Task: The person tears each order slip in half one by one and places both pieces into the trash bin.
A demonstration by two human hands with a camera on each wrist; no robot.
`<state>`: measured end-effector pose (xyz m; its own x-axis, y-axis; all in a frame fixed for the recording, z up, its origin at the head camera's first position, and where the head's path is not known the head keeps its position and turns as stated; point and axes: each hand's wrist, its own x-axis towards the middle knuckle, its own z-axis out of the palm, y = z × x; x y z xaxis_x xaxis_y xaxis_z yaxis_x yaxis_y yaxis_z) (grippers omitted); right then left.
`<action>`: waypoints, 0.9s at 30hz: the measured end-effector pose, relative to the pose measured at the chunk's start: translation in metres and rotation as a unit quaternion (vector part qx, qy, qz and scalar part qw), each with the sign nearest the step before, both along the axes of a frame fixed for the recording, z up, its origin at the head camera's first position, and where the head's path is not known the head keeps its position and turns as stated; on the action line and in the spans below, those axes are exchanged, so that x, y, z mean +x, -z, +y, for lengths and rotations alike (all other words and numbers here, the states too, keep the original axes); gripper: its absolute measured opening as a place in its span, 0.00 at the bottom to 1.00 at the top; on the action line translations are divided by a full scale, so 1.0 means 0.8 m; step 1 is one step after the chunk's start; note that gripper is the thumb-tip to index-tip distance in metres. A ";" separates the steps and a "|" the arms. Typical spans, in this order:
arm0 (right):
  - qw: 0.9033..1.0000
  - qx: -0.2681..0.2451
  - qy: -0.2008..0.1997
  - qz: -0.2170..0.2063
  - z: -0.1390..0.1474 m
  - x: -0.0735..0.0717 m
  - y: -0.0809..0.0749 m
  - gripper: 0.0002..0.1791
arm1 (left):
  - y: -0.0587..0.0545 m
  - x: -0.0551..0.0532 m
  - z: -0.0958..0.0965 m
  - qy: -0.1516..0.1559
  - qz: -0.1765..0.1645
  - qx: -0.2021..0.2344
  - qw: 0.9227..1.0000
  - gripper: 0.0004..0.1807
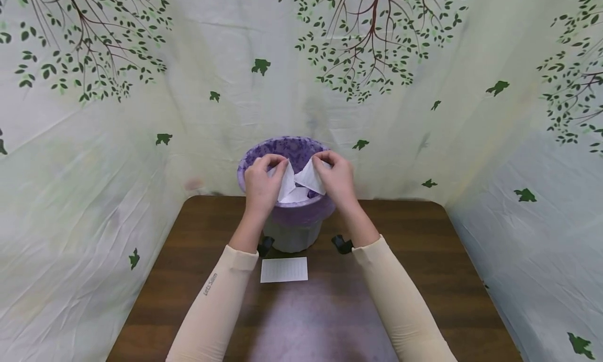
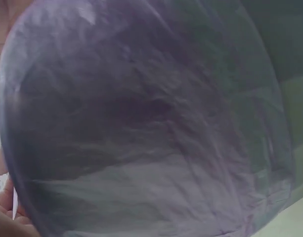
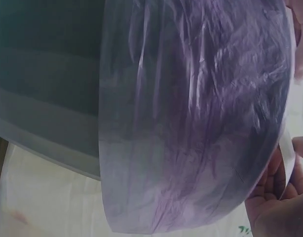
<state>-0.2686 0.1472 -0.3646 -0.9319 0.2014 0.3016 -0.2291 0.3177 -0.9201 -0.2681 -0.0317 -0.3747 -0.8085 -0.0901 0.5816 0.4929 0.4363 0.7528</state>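
Observation:
Over the mouth of a grey bin (image 1: 292, 237) lined with a purple plastic bag (image 1: 297, 146), both hands hold white paper. My left hand (image 1: 263, 183) pinches one part of the paper (image 1: 286, 185) between thumb and fingers. The right hand (image 1: 340, 177) pinches another part (image 1: 310, 177). Between them the paper narrows to a point where the two parts meet or overlap. More white paper shows lower, just inside the bin's near rim. In the right wrist view, a strip of paper (image 3: 288, 154) stands between thumb and fingers beside the bag's edge. The bag fills most of both wrist views.
A white lined sheet (image 1: 284, 270) lies on the brown wooden table (image 1: 212, 247) in front of the bin. Dark wrist-worn pieces (image 1: 342, 244) sit under the forearms. Curtains (image 1: 226, 142) printed with leaves and branches surround the table on three sides.

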 end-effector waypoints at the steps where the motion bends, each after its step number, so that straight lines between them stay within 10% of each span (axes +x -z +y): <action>1: 1.000 0.005 0.003 0.002 -0.001 -0.001 0.000 0.09 | 0.001 -0.001 0.001 -0.003 -0.009 -0.003 1.000 0.09; 9: 0.999 0.036 0.009 0.004 -0.005 -0.007 0.004 0.09 | 0.003 -0.002 0.002 -0.023 -0.045 -0.039 0.998 0.09; 27: 0.999 0.033 -0.018 0.010 0.001 0.003 0.009 0.13 | 0.001 0.029 -0.004 -0.002 -0.003 -0.023 1.000 0.09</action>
<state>-0.2660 0.1483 -0.3718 -0.9323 0.1462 0.3309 -0.2590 0.3688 -0.8927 -0.2451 -0.0348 -0.3751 -0.8121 -0.0670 0.5796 0.4856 0.4730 0.7351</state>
